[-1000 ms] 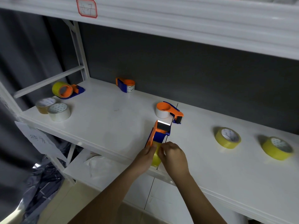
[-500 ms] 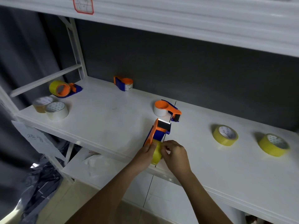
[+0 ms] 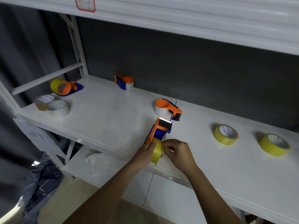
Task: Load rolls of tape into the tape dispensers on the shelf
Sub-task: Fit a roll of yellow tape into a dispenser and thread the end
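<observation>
Left hand [image 3: 146, 151] is curled round the near end of the dispenser [image 3: 159, 130] and the yellow roll [image 3: 156, 151] seated in it, thumb laid over the roll's top. Right hand [image 3: 178, 153] has its fingers bunched at the roll's right face, apparently pinching for the loose tape end; whether it has caught any tape is too small to tell. Dispenser and roll sit on the near edge of the shelf [image 3: 113, 123], at the seam between its two boards, with the toothed blade pointing far.

Risks, as I judge them: the dispenser is so close to the edge that a hard tug on the tape could drag it off toward the floor. If the end tears or sticks back on the roll, threading stalls. Fingers passing the blade could get nicked. A roll not fully pushed onto its hub could pop out when pulled.

Holders and contents: this dispenser holds the yellow roll. Just beyond it, a second dispenser [image 3: 168, 109] holds a white roll. A third [image 3: 124, 81], far along the back wall, also carries a white roll. A fourth [image 3: 66, 87], far left, carries a yellow roll. Loose rolls lie flat: two yellow ones [image 3: 225, 134] [image 3: 274, 146] at right, a white [image 3: 58, 108] and a tan one [image 3: 42, 101] touching at left.
</observation>
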`<action>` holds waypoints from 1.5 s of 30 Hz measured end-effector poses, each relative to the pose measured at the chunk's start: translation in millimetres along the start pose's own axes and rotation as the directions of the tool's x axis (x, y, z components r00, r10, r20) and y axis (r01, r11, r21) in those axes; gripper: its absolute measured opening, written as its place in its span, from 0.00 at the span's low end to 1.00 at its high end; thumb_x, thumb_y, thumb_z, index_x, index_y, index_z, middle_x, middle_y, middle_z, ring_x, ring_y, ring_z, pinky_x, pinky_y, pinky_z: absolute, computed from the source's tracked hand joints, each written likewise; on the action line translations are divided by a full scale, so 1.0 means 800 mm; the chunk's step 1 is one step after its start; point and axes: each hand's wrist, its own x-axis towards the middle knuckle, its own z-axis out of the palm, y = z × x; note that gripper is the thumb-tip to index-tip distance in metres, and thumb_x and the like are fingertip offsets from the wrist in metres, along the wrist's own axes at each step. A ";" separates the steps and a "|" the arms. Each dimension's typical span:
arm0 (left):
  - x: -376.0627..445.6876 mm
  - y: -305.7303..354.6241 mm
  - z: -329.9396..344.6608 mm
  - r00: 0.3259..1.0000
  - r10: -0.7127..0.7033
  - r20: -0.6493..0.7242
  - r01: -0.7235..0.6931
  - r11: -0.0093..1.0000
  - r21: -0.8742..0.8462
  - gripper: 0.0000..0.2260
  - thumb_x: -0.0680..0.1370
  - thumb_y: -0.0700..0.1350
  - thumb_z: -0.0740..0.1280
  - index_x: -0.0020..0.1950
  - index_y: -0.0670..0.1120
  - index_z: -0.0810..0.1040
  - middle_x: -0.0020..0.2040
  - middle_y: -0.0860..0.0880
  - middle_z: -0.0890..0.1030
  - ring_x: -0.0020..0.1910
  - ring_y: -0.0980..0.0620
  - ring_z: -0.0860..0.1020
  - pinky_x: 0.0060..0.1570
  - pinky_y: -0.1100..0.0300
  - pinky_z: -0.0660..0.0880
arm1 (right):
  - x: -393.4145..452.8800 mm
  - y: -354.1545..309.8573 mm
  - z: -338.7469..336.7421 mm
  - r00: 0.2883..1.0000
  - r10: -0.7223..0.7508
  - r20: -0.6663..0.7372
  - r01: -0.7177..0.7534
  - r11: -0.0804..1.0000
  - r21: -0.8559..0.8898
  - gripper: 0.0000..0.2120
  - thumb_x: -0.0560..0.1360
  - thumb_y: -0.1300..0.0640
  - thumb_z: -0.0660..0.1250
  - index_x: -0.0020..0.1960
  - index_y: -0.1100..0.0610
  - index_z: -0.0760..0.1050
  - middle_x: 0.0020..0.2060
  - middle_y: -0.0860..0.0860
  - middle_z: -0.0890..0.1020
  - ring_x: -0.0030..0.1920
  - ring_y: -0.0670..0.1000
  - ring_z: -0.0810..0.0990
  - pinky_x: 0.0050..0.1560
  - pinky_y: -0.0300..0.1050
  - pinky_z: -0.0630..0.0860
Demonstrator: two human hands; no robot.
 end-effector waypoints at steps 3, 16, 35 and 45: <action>0.003 -0.002 -0.006 1.000 -0.008 -0.003 0.008 1.000 -0.012 0.14 0.83 0.53 0.49 0.61 0.52 0.69 0.46 0.51 0.79 0.44 0.57 0.76 0.41 0.71 0.71 | -0.001 0.003 -0.002 0.998 -0.040 0.053 0.040 0.999 -0.005 0.08 0.73 0.63 0.69 0.50 0.57 0.84 0.50 0.50 0.84 0.49 0.47 0.82 0.52 0.41 0.79; 0.007 -0.009 -0.009 0.999 0.018 0.045 -0.018 1.000 0.014 0.15 0.83 0.51 0.49 0.65 0.50 0.69 0.43 0.55 0.78 0.40 0.62 0.76 0.32 0.81 0.68 | 0.017 -0.005 0.000 0.992 0.018 0.127 0.005 0.983 -0.182 0.06 0.73 0.63 0.66 0.43 0.62 0.82 0.43 0.55 0.83 0.42 0.52 0.80 0.44 0.44 0.77; 0.019 -0.017 -0.012 1.000 0.019 0.014 -0.019 1.000 -0.017 0.18 0.82 0.56 0.50 0.64 0.49 0.71 0.53 0.42 0.80 0.52 0.46 0.80 0.53 0.57 0.75 | 0.026 -0.015 0.000 0.987 0.011 0.163 0.031 0.966 -0.257 0.10 0.78 0.60 0.60 0.51 0.62 0.80 0.50 0.55 0.81 0.49 0.52 0.79 0.49 0.40 0.73; 0.012 -0.012 -0.016 0.999 0.043 0.003 -0.042 0.998 -0.042 0.17 0.83 0.53 0.49 0.61 0.48 0.71 0.46 0.47 0.82 0.44 0.53 0.81 0.41 0.70 0.74 | 0.030 -0.013 0.001 0.976 -0.002 0.218 0.069 0.952 -0.298 0.11 0.78 0.61 0.59 0.51 0.63 0.80 0.50 0.55 0.81 0.50 0.53 0.79 0.52 0.43 0.75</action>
